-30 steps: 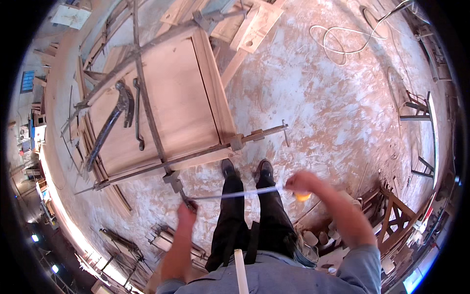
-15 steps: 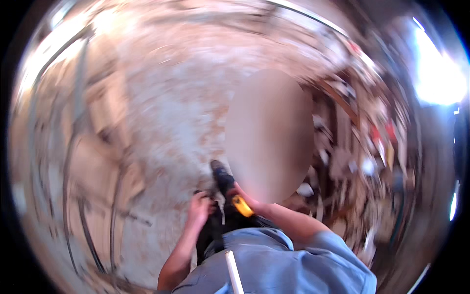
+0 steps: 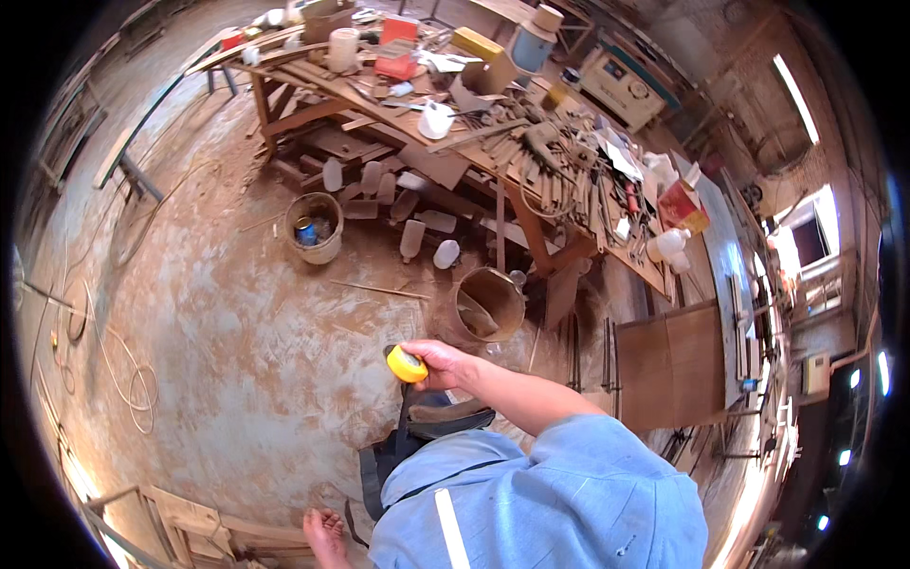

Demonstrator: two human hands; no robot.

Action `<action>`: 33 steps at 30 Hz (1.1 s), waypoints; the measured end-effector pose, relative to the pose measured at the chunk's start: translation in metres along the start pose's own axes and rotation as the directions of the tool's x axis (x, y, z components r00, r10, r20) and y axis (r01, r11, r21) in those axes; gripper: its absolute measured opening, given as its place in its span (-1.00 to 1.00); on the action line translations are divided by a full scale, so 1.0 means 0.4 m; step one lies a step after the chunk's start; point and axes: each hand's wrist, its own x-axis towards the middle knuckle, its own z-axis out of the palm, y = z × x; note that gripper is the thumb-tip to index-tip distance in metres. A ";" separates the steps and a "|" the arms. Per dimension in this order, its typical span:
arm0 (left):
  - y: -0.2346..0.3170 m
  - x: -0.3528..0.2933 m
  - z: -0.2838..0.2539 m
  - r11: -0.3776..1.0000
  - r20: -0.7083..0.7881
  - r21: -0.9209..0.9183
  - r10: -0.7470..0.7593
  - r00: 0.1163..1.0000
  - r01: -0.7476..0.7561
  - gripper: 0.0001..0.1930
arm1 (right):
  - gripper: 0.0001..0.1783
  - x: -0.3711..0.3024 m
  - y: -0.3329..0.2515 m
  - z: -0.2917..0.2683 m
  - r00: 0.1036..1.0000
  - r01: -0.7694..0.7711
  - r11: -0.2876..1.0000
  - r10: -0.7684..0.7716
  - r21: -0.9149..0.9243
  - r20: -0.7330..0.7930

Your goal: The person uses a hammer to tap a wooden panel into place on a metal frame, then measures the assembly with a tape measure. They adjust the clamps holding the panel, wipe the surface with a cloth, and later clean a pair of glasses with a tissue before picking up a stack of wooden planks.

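A yellow tape measure is gripped in my right hand, held out in front of my body above the floor. Its dark strap or clip shows beside the case, and no blade can be seen drawn out. My left hand hangs low at my left side, palm partly up. Its fingers are loosely curled and apart, with nothing visible in them. The nearest thing to that hand is a wooden frame at the lower left.
A cluttered wooden workbench runs across the far side, loaded with tools, containers and scraps. Beneath and before it stand a bucket with a blue can and a brown bucket. A thin stick and cable loops lie on the dusty floor.
My view has swung to the right, bringing the workbench and buckets ahead of me. My left hand has dropped away to my side; the tape measure stays in my right.
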 end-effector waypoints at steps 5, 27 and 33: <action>0.107 0.031 0.170 0.975 -0.118 0.213 0.093 0.989 -0.066 -0.78 | -0.74 -0.060 -0.249 -0.186 0.851 0.300 0.952 -0.293 -0.054 -0.435; -0.047 -0.140 0.344 0.775 -0.426 0.576 0.012 0.905 0.260 -0.57 | -0.55 -0.030 -1.241 -0.647 0.249 -0.189 0.557 -0.769 -0.809 -0.588; -0.182 -0.123 0.302 0.844 -0.500 0.525 0.202 0.842 0.110 -0.67 | -0.59 0.197 -1.219 -0.675 0.533 -0.474 -0.126 -0.829 -0.871 -0.170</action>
